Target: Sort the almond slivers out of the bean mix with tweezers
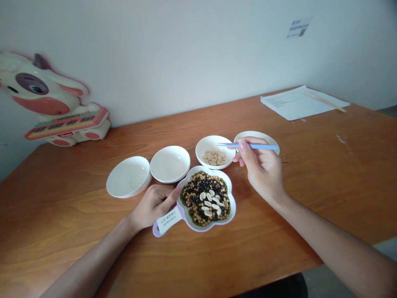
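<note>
Forearms (328, 236) reach over the table (279, 256) near edge. A lobed white dish (232, 203) carries dark seeds and pale nut slices (207, 203); my left hand (151, 205), loosely curled, grips nothing, index fingertip (179, 190) against the rim. My right hand (262, 169) pinches pale-blue tweezers (257, 146) pen-style, tips over a white bowl (214, 138) of nut pieces (214, 157).

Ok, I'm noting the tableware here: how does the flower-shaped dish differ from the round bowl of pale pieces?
The flower-shaped dish has a lobed outline and a lilac handle, while the round bowl is a plain circle with no handle. The dish looks larger. It holds dark and tan seeds topped with pale slices; the bowl holds only pale pieces. Both are white inside and sit on the wooden table.
</note>
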Tool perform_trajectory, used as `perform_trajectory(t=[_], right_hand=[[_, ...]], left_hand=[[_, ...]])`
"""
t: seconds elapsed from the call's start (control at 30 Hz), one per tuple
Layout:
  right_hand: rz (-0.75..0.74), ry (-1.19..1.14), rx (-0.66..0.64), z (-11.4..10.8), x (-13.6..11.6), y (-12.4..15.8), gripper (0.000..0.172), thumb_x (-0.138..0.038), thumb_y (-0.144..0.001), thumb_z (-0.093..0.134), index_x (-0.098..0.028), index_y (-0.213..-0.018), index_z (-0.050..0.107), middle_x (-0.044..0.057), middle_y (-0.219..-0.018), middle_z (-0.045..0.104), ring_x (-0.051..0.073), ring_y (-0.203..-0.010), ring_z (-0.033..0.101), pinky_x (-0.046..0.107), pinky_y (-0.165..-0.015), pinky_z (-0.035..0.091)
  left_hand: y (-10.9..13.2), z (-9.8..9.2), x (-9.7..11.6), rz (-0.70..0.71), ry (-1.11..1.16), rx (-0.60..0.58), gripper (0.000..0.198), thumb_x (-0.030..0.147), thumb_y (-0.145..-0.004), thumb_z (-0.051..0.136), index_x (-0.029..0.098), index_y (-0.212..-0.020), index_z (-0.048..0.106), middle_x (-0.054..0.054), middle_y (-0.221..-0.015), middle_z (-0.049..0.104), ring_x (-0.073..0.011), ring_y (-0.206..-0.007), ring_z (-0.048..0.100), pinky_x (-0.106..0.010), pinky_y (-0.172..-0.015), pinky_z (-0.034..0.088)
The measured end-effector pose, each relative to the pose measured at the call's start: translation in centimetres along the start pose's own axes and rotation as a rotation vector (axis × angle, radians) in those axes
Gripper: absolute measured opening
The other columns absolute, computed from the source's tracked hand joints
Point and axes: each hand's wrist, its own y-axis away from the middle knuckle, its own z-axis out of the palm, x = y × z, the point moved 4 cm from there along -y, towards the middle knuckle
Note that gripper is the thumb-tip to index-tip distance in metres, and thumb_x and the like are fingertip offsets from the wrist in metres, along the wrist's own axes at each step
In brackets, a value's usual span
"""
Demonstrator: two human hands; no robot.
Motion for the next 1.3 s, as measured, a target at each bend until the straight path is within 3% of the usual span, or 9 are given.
perform_trajectory(t=[0.2,0.33,0.57,0.77,0.9,1.3], right_hand=[[0.054,-0.081,-0.101,0.5,0.5,0.4,0.019,-0.036,-0.094,0.068,-0.021,-0.105,0.067,0.004,-0.098,0.072,0.014,-0.081,0.069,0.027,-0.072,0.06],[0.08,-0.119,-0.235,1.1,0.4,0.8,0.017,-0.033,-0.095,0.067,-0.021,-0.107,0.067,0.004,-0.1,0.072,0.014,-0.086,0.07,0.026,-0.073,0.06],[-0.032,-0.122,-0.437,1.7,-0.3,1.5,0.014,-0.029,-0.098,0.06,-0.022,-0.104,0.07,0.007,-0.107,0.073,0.018,-0.102,0.068,0.035,-0.089,0.058],[-0.038,-0.072,-0.685,2.0,-0.5,2.5,0.013,-0.029,-0.098,0.06,-0.02,-0.101,0.069,0.004,-0.093,0.075,0.014,-0.079,0.068,0.026,-0.068,0.055],[-0.122,-0.038,-0.784,2.3,-1.0,3.0,0.01,-0.027,-0.095,0.063,-0.019,-0.096,0.069,0.001,-0.082,0.074,0.012,-0.068,0.066,0.022,-0.058,0.051],[-0.331,-0.075,-0.825,2.7,-2.2,3.3,0.008,-0.024,-0.094,0.064,-0.021,-0.089,0.069,0.002,-0.083,0.077,0.014,-0.072,0.068,0.029,-0.072,0.054]], left_hand=[[-0.1,-0.1,0.3,-0.001,0.004,0.001,0.059,0.041,-0.108,0.037,0.015,-0.055,0.038,0.002,-0.052,0.045,-0.006,-0.048,0.035,-0.019,-0.045,0.029],[-0.1,-0.1,0.4,0.006,0.007,0.0,0.06,0.042,-0.108,0.037,0.014,-0.054,0.04,0.001,-0.052,0.047,-0.0063,-0.048,0.036,-0.019,-0.046,0.03],[-0.1,0.0,0.4,-0.008,0.012,-0.007,0.062,0.042,-0.108,0.037,0.013,-0.054,0.046,0.0,-0.053,0.051,-0.0067,-0.048,0.036,-0.02,-0.046,0.03],[-0.1,0.0,0.4,0.005,-0.011,0.004,0.06,0.041,-0.108,0.037,0.014,-0.056,0.044,0.0,-0.053,0.049,-0.0062,-0.048,0.035,-0.019,-0.046,0.03],[-0.1,0.0,0.2,0.007,-0.008,0.003,0.059,0.04,-0.108,0.037,0.014,-0.055,0.044,0.001,-0.052,0.049,-0.0061,-0.048,0.036,-0.019,-0.045,0.03],[-0.1,-0.1,0.5,0.026,-0.018,0.006,0.059,0.04,-0.108,0.038,0.014,-0.055,0.045,0.0,-0.053,0.052,-0.0064,-0.048,0.038,-0.019,-0.046,0.032]])
